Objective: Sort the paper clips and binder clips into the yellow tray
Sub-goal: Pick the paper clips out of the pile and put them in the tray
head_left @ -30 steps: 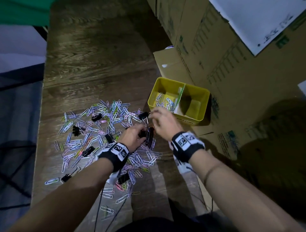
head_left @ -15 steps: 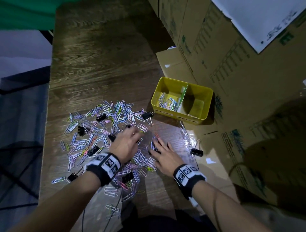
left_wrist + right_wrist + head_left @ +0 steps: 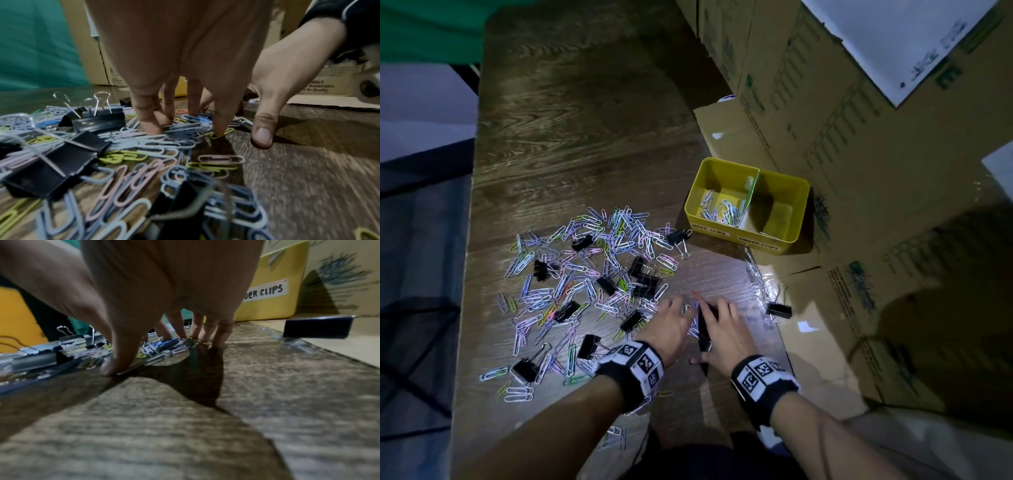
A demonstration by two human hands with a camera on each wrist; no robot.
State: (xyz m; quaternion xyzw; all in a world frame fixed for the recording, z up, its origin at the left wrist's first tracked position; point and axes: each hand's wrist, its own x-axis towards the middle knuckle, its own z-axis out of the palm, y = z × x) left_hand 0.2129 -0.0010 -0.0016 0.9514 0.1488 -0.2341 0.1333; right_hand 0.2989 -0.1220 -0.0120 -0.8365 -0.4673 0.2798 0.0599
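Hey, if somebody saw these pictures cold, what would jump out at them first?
Probably the sprawl of pastel paper clips mixed with black binder clips across the wooden table. Right of it stands the yellow tray, paper clips in its left compartment only. Both hands, left hand and right hand, press fingertips into the pile's near edge.

The head camera is looking steeply down from above onto the wooden worktop (image 3: 585, 144), taking in both hands and the yellow tray (image 3: 799, 209) toward the right edge. The left wrist camera is sitting low, close over the worktop (image 3: 308, 186), facing along the left hand (image 3: 185, 48) at its fingers (image 3: 151, 126) amid the paper clips (image 3: 131, 175). The right wrist camera is hovering just above the worktop (image 3: 205, 434), facing along the right hand (image 3: 164, 280) toward the yellow tray (image 3: 273, 305). All three views are sharing the clip-strewn patch where both hands are meeting.
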